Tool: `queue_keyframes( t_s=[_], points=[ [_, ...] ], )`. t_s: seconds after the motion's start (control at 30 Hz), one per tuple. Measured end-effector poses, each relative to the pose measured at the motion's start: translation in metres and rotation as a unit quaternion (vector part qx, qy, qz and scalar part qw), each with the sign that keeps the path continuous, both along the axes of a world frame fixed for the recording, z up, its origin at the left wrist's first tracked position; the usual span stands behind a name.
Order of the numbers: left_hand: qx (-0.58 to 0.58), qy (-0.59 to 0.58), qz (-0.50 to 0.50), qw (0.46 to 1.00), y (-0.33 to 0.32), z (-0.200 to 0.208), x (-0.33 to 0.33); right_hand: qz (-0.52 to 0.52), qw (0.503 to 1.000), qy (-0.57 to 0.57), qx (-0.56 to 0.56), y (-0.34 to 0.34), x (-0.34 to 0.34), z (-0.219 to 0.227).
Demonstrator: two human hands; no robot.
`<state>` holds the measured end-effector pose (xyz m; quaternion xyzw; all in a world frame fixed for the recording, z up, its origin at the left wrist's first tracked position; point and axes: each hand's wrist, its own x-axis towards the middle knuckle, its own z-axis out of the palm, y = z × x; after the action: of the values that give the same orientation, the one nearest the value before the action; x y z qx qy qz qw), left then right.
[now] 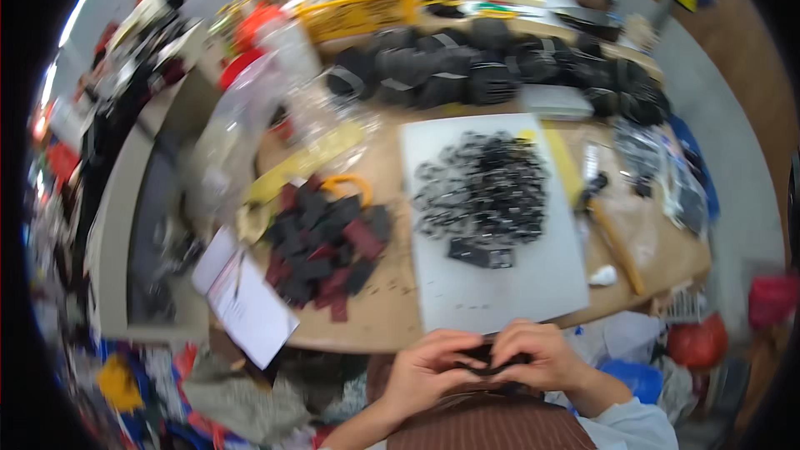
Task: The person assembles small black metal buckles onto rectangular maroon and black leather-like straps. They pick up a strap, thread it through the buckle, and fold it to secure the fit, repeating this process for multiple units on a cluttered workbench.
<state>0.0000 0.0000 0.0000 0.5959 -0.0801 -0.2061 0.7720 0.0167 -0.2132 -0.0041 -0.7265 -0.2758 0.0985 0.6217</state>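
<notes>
My left hand (pixel 427 369) and my right hand (pixel 537 356) meet just below the table's near edge, both closed on a small black piece (pixel 487 359) held between the fingers. Its exact shape is hidden by the fingers and by blur. Right above the hands lies a white board (pixel 546 271) carrying a heap of small black buckles or clips (pixel 483 192). Left of the board sits a pile of black and dark red strap pieces (pixel 325 246).
A row of rolled black straps (pixel 492 67) lines the table's far side. Clear plastic bags (pixel 250 125) stand at the left, a white paper sheet (pixel 246 296) hangs over the near-left edge, and a wooden-handled tool (pixel 612 237) lies to the right. A yellow crate (pixel 358 12) stands behind.
</notes>
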Motion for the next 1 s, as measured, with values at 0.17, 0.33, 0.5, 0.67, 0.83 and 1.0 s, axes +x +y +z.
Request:
queue_keyframes(
  t_s=[0.17,0.33,0.5,0.67,0.83,1.0],
  points=[
    [-0.161,0.121,0.065,0.977,-0.047,-0.027,0.007,-0.038,0.999,0.021,-0.011,-0.033,-0.001,0.007],
    [-0.156,0.218,0.02,0.963,-0.038,-0.021,0.013,-0.085,0.994,0.056,0.041,-0.023,-0.011,-0.004],
    [-0.126,0.085,0.005,0.988,-0.044,-0.022,0.016,-0.061,0.995,0.058,0.046,-0.036,-0.006,0.0],
    [0.002,-0.094,0.028,0.995,-0.063,-0.025,0.015,-0.058,0.993,0.101,0.014,-0.056,0.005,-0.001],
    [0.157,-0.132,0.064,0.977,-0.055,-0.005,0.03,-0.429,0.893,0.091,-0.099,-0.17,0.069,0.005],
    [0.19,-0.117,0.069,0.972,-0.026,-0.027,0.026,-0.501,0.662,-0.318,-0.458,-0.189,0.102,-0.011]
  ],
)
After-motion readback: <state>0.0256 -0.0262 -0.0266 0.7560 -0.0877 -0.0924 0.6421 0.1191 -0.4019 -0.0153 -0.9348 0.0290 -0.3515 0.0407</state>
